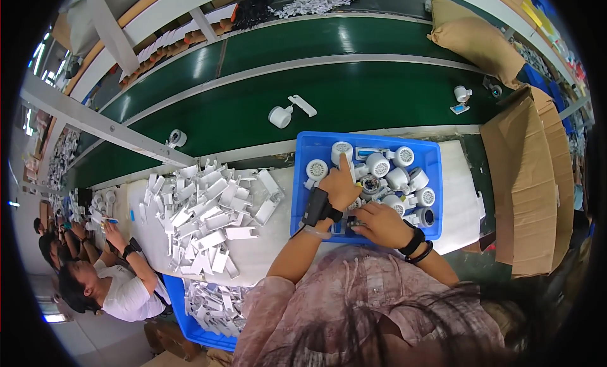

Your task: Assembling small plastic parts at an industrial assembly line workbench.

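You are seated at a white-covered bench (265, 253) alongside a green conveyor belt (354, 95) that runs from 9 o'clock toward 3 o'clock across the far side. A blue bin (303, 177) sits directly ahead of you on the bench, filled with small white round fan-like parts (395, 177).

Your left hand (340, 186) reaches into the bin with the index finger extended toward 12 o'clock, its tip close to a white round part (342, 150) at the bin's far wall. The other fingers of this hand are curled; no part is seen grasped in them. A black strap-mounted device (315, 207) sits on that wrist.

Your right hand (379, 224) rests at the bin's near wall, fingers clenched around a small dark-and-white piece (354, 224); what that piece is cannot be told. Two black bands (414, 245) circle that wrist.

The white round part lies at 12 o'clock from your left fingertip, and the left hand is the nearer one. Its round face points up, so no long axis is apparent.

At 9 o'clock from the bin, a heap of flat white plastic pieces (202, 215) covers the bench. A cardboard box (528, 183) stands at 3 o'clock. Other people (107, 285) work farther along the bench at 8 o'clock.
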Tool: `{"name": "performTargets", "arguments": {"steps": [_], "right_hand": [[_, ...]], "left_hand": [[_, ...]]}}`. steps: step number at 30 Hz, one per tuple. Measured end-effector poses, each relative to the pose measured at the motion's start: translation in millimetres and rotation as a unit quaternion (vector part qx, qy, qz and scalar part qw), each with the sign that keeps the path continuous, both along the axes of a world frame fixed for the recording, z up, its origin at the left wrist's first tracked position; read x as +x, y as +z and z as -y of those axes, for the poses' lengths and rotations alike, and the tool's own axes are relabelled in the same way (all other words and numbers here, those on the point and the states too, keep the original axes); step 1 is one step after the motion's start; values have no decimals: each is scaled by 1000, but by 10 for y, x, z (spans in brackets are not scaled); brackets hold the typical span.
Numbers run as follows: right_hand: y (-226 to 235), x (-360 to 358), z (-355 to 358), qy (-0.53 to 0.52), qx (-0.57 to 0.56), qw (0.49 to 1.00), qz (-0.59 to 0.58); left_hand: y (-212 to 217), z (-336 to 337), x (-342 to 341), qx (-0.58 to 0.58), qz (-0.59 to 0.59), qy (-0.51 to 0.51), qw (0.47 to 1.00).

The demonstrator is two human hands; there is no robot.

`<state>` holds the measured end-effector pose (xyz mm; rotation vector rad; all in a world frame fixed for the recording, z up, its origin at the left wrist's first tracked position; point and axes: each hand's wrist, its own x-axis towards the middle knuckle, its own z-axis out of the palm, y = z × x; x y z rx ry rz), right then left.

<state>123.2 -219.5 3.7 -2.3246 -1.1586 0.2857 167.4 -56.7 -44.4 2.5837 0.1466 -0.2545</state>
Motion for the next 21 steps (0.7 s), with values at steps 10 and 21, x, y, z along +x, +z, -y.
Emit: {"name": "performTargets", "arguments": {"steps": [10,21], "right_hand": [[37,-86,331,-28,30,999,-16],[-67,-35,398,-37,36,998,-27]], "left_hand": [[-166,-401,89,-353,-84,122,924],[-60,-684,-65,-884,-222,59,408]]}}
